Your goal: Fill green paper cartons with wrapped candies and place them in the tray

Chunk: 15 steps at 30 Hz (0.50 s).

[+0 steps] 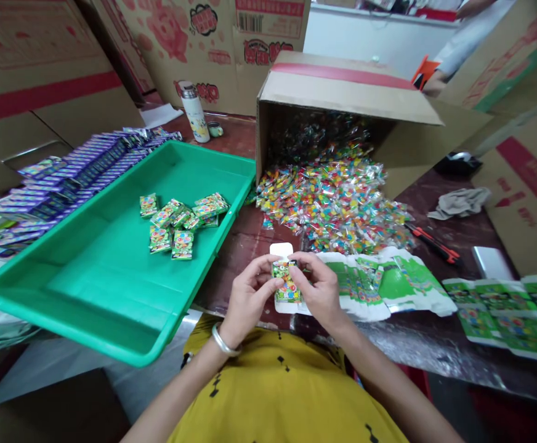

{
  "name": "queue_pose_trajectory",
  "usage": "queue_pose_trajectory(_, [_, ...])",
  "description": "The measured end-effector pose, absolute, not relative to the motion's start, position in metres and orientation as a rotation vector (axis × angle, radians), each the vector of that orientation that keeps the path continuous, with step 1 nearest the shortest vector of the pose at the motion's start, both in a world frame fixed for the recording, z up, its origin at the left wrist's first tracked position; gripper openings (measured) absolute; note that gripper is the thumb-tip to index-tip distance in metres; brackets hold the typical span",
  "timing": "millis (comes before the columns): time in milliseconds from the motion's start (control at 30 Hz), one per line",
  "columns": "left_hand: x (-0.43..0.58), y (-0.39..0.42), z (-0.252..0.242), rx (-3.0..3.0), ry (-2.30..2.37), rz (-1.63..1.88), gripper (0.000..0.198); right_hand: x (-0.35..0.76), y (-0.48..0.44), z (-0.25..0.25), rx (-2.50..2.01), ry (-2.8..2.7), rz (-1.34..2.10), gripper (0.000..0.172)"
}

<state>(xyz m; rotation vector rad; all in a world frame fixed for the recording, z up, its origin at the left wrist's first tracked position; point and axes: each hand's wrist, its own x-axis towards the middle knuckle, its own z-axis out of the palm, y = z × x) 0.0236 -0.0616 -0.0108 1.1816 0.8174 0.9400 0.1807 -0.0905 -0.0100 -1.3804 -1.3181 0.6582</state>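
Between my two hands is a small green printed candy box [286,284], its white end flaps standing out at top and bottom. My left hand [254,295] grips its left side with thumb and fingers, and my right hand [318,288] grips the right side, thumb on the printed face. To the right lie flat green and white box blanks [365,286], partly behind my right hand. Beyond the hands spreads a heap of small clear packets of coloured candy [328,203], spilling from a carton [342,92] on its side. Several filled-looking green boxes [176,221] lie in the green tray [97,283].
Stacked purple boxes [84,163] line the tray's far left side. A flask [195,114] and a small cup [215,129] stand behind it. A red-and-black cutter-like tool [435,245], a cloth [460,202] and more blanks [504,307] lie right. Another person's arm [437,80] shows behind.
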Motion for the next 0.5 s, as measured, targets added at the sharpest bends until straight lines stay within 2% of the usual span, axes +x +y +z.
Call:
queue_pose_trajectory(67, [0.022, -0.060, -0.012, 1.156, 0.755, 0.871, 0.029, 0.184, -0.088, -0.010, -1.384, -1.367, 0.628, 0.008])
queue_pose_trajectory(133, [0.023, -0.058, -0.012, 1.139, 0.721, 0.853, 0.025, 0.187, -0.086, -0.010, -1.368, -1.389, 0.644, 0.012])
queue_pose_trajectory(200, [0.025, -0.058, -0.011, 1.123, 0.739, 0.920, 0.028, 0.188, -0.083, -0.009, -1.330, -1.328, 0.728, 0.009])
queue_pose_trajectory(333, [0.028, -0.059, -0.011, 1.101, 0.802, 1.027, 0.035, 0.188, -0.077, -0.005, -1.211, -1.207, 0.890, 0.019])
queue_pose_trajectory(400, [0.028, -0.060, -0.010, 1.112, 0.809, 1.025, 0.032, 0.188, -0.074, -0.002, -1.192, -1.266, 0.949, 0.016])
queue_pose_trajectory(500, [0.027, -0.061, -0.010, 1.154, 0.840, 1.044, 0.029, 0.192, -0.070, 0.004, -1.248, -1.278, 1.078, 0.021])
